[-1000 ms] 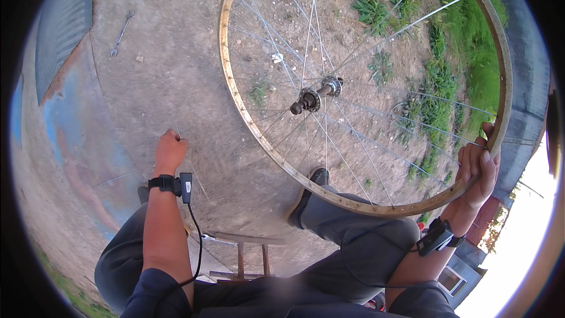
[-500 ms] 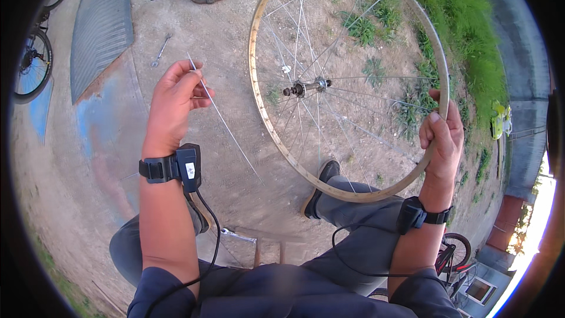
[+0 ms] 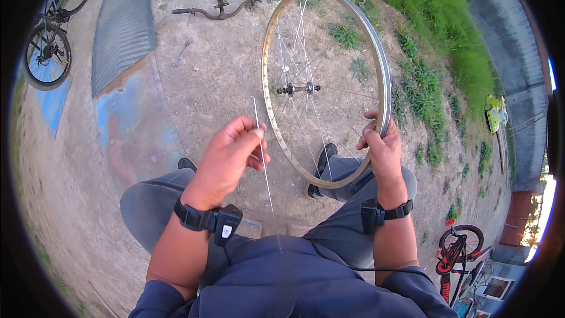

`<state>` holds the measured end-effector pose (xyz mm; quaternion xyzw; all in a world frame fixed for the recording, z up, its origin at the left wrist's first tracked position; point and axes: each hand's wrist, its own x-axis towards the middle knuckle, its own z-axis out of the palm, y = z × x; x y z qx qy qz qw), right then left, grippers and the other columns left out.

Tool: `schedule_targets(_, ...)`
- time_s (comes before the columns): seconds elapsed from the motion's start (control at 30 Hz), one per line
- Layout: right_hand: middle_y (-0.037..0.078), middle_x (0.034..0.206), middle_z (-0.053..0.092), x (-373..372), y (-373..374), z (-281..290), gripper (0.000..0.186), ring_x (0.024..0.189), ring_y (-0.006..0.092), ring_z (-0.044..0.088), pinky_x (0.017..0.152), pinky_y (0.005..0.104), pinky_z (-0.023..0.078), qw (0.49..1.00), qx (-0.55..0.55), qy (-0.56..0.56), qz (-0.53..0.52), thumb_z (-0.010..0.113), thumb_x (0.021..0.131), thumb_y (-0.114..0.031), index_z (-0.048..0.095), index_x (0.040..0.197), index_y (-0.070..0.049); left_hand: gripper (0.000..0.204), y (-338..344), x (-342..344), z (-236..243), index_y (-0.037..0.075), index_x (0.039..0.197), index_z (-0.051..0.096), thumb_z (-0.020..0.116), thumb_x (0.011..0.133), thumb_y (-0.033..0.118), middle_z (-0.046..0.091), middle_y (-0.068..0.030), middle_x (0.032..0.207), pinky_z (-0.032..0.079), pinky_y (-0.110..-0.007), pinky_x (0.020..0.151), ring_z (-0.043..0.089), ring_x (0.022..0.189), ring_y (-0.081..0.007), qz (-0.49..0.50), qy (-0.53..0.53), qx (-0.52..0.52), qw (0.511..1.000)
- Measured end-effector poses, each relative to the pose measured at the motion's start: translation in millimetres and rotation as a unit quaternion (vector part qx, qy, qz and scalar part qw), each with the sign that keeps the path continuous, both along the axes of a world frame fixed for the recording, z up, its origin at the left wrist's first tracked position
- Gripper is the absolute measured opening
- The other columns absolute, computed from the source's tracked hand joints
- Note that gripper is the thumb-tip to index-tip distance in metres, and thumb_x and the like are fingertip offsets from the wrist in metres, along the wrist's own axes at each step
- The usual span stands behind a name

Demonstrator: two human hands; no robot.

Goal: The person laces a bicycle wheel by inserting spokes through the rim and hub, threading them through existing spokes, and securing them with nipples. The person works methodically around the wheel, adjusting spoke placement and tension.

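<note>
A thin metal spoke is pinched between the thumb and fingers of my left hand. It stands nearly upright, its bent end above the fingers and its lower end over my lap. My right hand grips the right side of a bicycle wheel rim with no tyre. Thin spokes run from the rim to a metal hub in the middle, and a small white piece sits on one of them. The wheel is held up, tilted, in front of my right leg.
A rusty handlebar on a blue frame lies ahead. A wrench rests on the dirt, right of a corrugated sheet. Bicycles stand at far left and lower right. Grass borders a wall.
My left hand has moved right with the spoke, which is now more upright. My right hand has brought the wheel leftward and turned it, so it looks narrower. The view has shifted.
</note>
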<state>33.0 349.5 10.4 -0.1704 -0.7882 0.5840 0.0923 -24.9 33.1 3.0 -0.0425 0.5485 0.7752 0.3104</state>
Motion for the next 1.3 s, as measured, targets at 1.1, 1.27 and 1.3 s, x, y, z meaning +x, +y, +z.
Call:
schedule_targets(1.1, 0.006, 0.115, 0.071, 101.8, -58.8, 10.5, 0.036, 0.104, 0.0138, 0.064, 0.092, 0.0303, 0.052, 0.959, -0.096, -0.151, 0.219, 0.072, 0.102, -0.020, 0.066, 0.129, 0.003, 0.008, 4.2, -8.1, -138.3, 0.002, 0.109, 0.058, 0.061, 0.106, 0.009, 0.069, -0.0104, 0.105, 0.063, -0.032, 0.081, 0.074, 0.097, -0.0228, 0.258, -0.140, 0.081, 0.952)
schedule_targets(1.27, 0.012, 0.113, 0.070, 111.4, -55.7, 12.8, 0.040, 0.110, 0.0200, 0.068, 0.098, 0.0356, 0.054, 0.944, -0.067, -0.202, 0.251, 0.068, 0.104, -0.015, 0.061, 0.137, 0.006, 0.011, 25.7, -13.5, -176.7, 0.001, 0.111, 0.056, 0.062, 0.105, 0.008, 0.068, -0.0113, 0.104, 0.064, -0.030, 0.074, 0.074, 0.092, -0.0215, 0.305, -0.187, 0.133, 0.924)
schedule_targets(1.3, 0.011, 0.113, 0.070, 113.3, -56.2, 12.7, 0.039, 0.110, 0.0200, 0.068, 0.097, 0.0354, 0.054, 0.939, -0.073, -0.210, 0.261, 0.068, 0.104, -0.015, 0.061, 0.136, 0.005, 0.010, 28.8, -14.0, -180.3, 0.001, 0.111, 0.056, 0.062, 0.105, 0.008, 0.068, -0.0111, 0.104, 0.064, -0.031, 0.074, 0.074, 0.091, -0.0213, 0.296, -0.178, 0.127, 0.930)
